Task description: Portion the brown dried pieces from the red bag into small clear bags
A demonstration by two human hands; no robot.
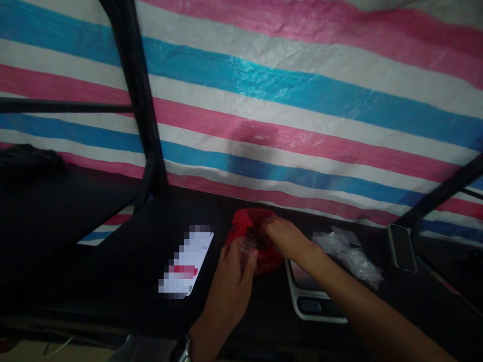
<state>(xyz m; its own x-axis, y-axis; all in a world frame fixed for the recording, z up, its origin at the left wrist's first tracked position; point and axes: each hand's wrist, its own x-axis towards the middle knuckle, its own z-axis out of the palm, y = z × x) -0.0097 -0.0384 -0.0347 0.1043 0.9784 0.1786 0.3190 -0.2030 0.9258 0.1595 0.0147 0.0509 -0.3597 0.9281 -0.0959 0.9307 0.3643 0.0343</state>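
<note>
One wristwatch (184, 349) sits nearest, on the left wrist. The left hand (232, 281) has thumb and fingers closed on one small clear bag (247, 246), at one red bag (241, 218) of dark brown bits (253, 234) on the tabletop (151, 241). The right hand (285, 237) is at the bits, fingertips hidden; I cannot tell its grip. Around: one scale (300, 301), uncountable clear plastic bags (358, 261), two phones: one lit (199, 259), one dark (402, 249).
</note>
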